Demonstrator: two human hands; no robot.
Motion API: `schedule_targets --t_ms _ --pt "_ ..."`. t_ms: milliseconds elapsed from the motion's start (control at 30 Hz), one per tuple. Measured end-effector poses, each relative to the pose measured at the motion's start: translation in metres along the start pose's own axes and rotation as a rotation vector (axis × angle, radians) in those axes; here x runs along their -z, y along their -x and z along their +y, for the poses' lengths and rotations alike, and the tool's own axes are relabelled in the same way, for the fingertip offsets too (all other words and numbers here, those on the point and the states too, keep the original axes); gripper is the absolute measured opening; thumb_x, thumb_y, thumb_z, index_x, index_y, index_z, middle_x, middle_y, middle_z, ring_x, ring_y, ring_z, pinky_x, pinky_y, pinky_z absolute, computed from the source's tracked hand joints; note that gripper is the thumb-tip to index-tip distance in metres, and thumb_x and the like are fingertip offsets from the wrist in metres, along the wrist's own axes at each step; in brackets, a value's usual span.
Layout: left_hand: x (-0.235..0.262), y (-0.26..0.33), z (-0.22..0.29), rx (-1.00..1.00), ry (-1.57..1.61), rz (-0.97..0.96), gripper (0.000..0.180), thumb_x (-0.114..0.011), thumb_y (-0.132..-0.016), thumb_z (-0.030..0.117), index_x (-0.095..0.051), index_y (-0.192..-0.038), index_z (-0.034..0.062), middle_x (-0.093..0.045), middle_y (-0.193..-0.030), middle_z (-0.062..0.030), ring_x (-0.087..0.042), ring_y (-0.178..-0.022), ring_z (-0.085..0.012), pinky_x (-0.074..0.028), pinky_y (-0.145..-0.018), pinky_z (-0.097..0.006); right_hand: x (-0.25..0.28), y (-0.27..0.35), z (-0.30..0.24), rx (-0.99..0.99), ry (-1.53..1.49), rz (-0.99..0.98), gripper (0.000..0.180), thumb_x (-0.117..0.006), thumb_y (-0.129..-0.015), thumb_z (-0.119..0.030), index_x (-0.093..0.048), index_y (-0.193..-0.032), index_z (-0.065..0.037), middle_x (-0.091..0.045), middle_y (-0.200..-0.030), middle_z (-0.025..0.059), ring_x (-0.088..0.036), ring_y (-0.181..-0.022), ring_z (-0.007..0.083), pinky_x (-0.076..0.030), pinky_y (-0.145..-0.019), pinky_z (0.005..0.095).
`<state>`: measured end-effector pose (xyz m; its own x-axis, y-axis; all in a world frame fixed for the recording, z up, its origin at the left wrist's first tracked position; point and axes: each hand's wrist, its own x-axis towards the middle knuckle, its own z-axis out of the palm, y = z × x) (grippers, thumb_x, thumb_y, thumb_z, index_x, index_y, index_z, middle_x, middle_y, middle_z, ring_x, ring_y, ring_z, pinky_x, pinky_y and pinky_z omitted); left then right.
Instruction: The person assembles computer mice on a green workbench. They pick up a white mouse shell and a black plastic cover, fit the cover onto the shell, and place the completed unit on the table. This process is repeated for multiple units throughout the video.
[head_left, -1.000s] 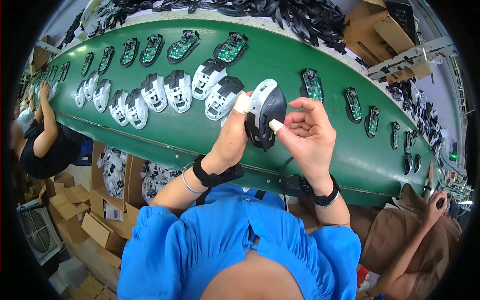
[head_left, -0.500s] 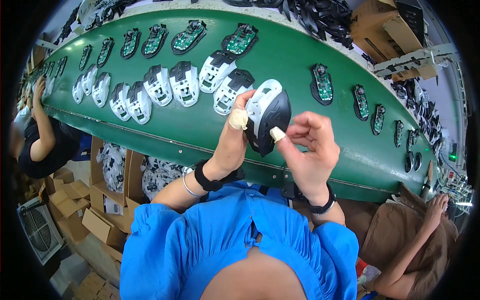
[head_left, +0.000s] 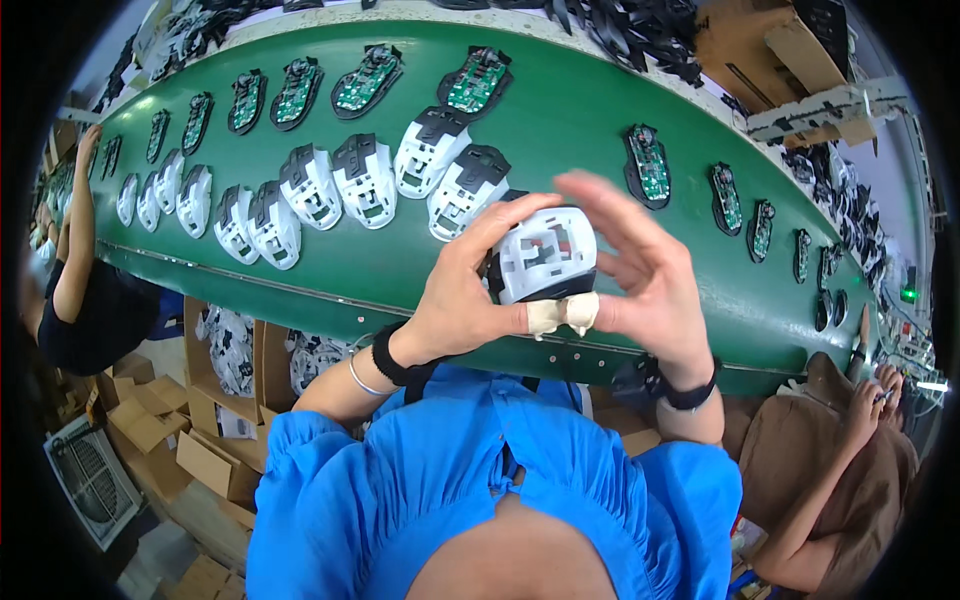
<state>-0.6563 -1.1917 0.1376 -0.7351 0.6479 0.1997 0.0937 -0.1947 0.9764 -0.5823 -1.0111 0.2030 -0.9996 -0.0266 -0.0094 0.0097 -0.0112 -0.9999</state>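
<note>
A white and black computer mouse shell [head_left: 547, 258] is held above the table, its white, slotted face turned toward me. My left hand [head_left: 462, 290] is closed around its left side, fingers along the far edge and thumb at the near edge. My right hand [head_left: 655, 280] grips the right side, its thumb pressed on the near edge; the index finger is raised and a little blurred. Both thumbs wear beige coverings, whose tips meet at the shell. Just beyond my left hand lies another white and black mouse shell [head_left: 468, 192].
The green belt table [head_left: 400, 275] bears white and black shells at left. Black mouse bases with green circuit boards [head_left: 476, 82] line the far side and the right. Co-workers sit at left and right. Cardboard boxes [head_left: 215, 465] stand on the floor at left.
The mouse shell has been tipped so that its white face shows instead of its black side. My right hand has closed in on it. Pieces on the table have shifted slightly left.
</note>
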Motion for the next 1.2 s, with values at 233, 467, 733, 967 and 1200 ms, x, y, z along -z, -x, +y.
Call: schedule_targets --t_ms 233,467,733,967,1200 --pt "0.000 -0.001 -0.010 0.103 -0.022 0.064 0.083 -0.086 -0.060 0.018 -0.051 -0.134 0.0004 -0.060 -0.121 -0.0120 -0.059 -0.110 -0.0203 -0.045 -0.097 -0.033 -0.001 -0.009 0.027 -0.127 -0.273 0.055 0.069 -0.072 -0.071 0.008 -0.047 -0.135 0.006 -0.048 -0.139 0.0165 -0.049 -0.126 0.0240 -0.045 -0.103 0.0374" --pt "0.007 -0.005 0.004 0.106 0.068 -0.099 0.084 -0.085 -0.063 0.007 -0.045 -0.137 -0.0038 -0.054 -0.129 -0.0131 -0.054 -0.117 -0.0203 -0.042 -0.102 -0.036 -0.003 -0.001 0.011 -0.102 -0.299 0.023 0.070 -0.075 -0.073 0.005 -0.045 -0.137 0.005 -0.043 -0.143 0.0157 -0.044 -0.130 0.0238 -0.052 -0.096 0.0395" --pt "-0.009 0.001 -0.002 0.293 0.260 -0.026 0.073 -0.081 -0.068 0.006 -0.049 -0.133 -0.0027 -0.059 -0.117 -0.0074 -0.057 -0.107 -0.0138 -0.046 -0.094 -0.030 -0.001 0.003 0.019 -0.178 -0.316 0.105 0.062 -0.072 -0.072 0.007 -0.051 -0.131 0.006 -0.056 -0.129 0.0137 -0.055 -0.118 0.0208 -0.047 -0.099 0.0341" --pt "-0.007 0.000 0.002 0.154 -0.162 -0.189 0.097 -0.087 -0.060 0.024 -0.034 -0.136 -0.0040 -0.055 -0.120 -0.0202 -0.056 -0.114 -0.0289 -0.044 -0.097 -0.037 0.012 -0.001 0.004 -0.190 -0.332 0.137 0.061 -0.075 -0.071 -0.006 -0.053 -0.127 0.003 -0.063 -0.113 0.0119 -0.062 -0.103 0.0185 -0.051 -0.089 0.0296" --pt "-0.004 0.009 0.023 0.237 -0.387 -0.290 0.065 -0.083 -0.060 0.014 -0.054 -0.116 -0.0017 -0.065 -0.097 -0.0113 -0.062 -0.089 -0.0150 -0.051 -0.081 -0.031 0.007 0.010 -0.001 0.017 0.493 -0.028 0.057 -0.079 -0.055 -0.014 -0.067 -0.108 0.001 -0.064 -0.099 0.0143 -0.063 -0.092 0.0241 -0.050 -0.085 0.0330"
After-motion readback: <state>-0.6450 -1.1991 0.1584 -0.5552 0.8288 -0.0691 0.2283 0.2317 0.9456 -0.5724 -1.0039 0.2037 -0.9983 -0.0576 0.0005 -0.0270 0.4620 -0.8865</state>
